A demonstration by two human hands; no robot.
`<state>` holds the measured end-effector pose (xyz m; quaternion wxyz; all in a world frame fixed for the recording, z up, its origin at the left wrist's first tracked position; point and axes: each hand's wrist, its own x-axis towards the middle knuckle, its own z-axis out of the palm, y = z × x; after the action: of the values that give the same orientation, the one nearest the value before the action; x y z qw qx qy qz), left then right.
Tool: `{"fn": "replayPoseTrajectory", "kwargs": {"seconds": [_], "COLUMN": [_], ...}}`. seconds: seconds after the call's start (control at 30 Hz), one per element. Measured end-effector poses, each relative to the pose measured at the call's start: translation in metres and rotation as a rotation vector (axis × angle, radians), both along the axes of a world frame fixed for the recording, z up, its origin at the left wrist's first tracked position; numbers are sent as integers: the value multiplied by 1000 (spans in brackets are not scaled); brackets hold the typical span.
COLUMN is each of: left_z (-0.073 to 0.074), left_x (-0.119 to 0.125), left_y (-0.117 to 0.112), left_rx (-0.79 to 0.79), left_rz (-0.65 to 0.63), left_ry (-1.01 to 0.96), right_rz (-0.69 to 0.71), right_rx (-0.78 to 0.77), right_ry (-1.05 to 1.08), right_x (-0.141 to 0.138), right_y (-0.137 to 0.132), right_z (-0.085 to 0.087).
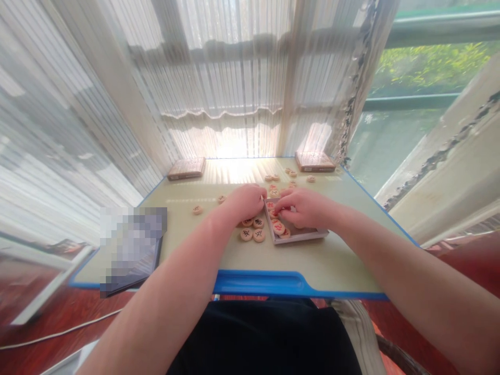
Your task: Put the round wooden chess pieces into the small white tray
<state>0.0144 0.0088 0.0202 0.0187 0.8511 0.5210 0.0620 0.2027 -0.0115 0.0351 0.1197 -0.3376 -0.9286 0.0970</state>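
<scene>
A closed box lies far left on the surface. The left hand is beside black-marked pieces; its grip I cannot tell. To the right, the open tray contains red-marked pieces; there the right hand has narrow grip, holding unclear.

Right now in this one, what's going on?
A person at a table is handling round, marked pieces. The right hand reaches into an open box, its fingertips at the red pieces inside. The left hand is by the box's left edge, with black pieces on the table beside it; whether it grips anything is unclear. More pieces lie farther back.
</scene>
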Motion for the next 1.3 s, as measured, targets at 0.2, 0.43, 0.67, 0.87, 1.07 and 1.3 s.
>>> {"fn": "replayPoseTrajectory", "kwargs": {"seconds": [0.2,0.43,0.67,0.87,1.07,1.3], "left_z": [-2,-3,-4,-1,-1,-3], "left_x": [-2,-3,-4,-1,1,1], "left_y": [1,1,3,1,2,3], "left_rx": [0,5,10,4,1,18], "left_rz": [0,-1,-3,16,23,13], "left_ry": [-23,-30,-36,-33,-35,-22], "right_rz": [-165,-389,-447,-422,-439,-397], "right_rx": [42,83,67,94,123,187], "right_ry": [-91,-161,-249,-244,-177,17], "right_x": [8,5,6,5,4,-4], "right_y": [6,4,6,3,5,5], "right_z": [2,0,-1,0,-1,-8]}}
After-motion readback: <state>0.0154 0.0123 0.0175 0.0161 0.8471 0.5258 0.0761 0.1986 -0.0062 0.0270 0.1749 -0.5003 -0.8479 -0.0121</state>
